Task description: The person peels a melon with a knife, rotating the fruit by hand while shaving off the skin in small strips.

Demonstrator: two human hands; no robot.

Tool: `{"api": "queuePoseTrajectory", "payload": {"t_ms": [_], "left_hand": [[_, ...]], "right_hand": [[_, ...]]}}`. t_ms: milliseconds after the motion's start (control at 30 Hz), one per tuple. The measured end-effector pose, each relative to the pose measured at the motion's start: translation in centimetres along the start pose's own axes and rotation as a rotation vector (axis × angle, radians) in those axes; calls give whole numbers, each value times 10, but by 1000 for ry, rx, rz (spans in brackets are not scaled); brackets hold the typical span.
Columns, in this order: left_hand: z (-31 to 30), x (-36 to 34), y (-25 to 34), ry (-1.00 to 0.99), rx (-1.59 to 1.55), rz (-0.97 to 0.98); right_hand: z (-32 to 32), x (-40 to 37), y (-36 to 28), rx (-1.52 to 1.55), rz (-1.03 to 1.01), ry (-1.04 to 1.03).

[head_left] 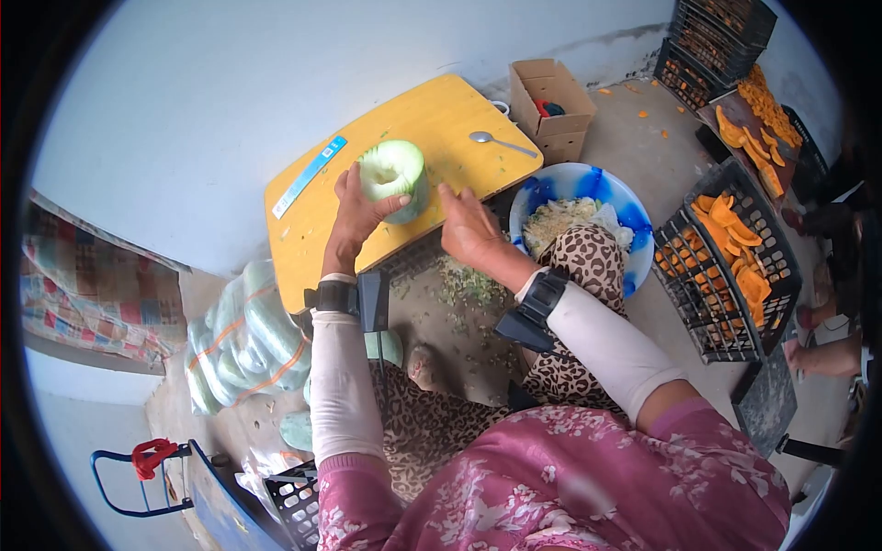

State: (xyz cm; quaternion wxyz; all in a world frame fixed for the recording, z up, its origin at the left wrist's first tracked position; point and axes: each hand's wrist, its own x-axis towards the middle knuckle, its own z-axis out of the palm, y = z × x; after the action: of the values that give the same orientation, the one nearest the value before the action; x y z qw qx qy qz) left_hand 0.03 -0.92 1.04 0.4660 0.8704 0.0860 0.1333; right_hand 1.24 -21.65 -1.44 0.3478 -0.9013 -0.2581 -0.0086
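A hollowed chunk of pale green gourd, like winter melon (413,173), stands upright on the yellow table (404,112), its round hole facing up. My left hand (360,216) grips its near left side, thumb in front and fingers behind. To the right of the gourd, apart from it, my right hand (473,228) is held over the table's front edge with its fingers curled in. Whatever those fingers hold, if anything, is hidden. A metal spoon (481,138) lies at the table's right, and a blue and white strip (310,177) at its left.
A blue and white basin (638,217) with pale shreds is by my right knee. Bagged gourds (243,335) lie left. Black crates (712,308) of orange squash pieces stand right, near another person's hand (820,358). A cardboard box (562,119) stands behind.
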Motion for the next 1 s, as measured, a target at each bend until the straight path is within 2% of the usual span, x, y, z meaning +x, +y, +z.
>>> {"api": "queuePoseTrajectory", "payload": {"t_ms": [267, 467, 567, 867, 967, 1000], "left_hand": [[-2, 5, 1, -10, -10, -13], [1, -2, 7, 27, 14, -31], [0, 1, 4, 11, -15, -26], [3, 0, 0, 41, -40, -23], [3, -3, 2, 41, -51, -25], [4, -3, 1, 42, -45, -21]], "right_hand": [[-19, -36, -10, 237, -213, 222], [-28, -46, -16, 309, -280, 195], [-26, -47, -14, 234, -349, 206], [-32, -52, -22, 228, -237, 100], [-30, -51, -22, 185, -359, 187], [-35, -51, -27, 165, -314, 142]]}}
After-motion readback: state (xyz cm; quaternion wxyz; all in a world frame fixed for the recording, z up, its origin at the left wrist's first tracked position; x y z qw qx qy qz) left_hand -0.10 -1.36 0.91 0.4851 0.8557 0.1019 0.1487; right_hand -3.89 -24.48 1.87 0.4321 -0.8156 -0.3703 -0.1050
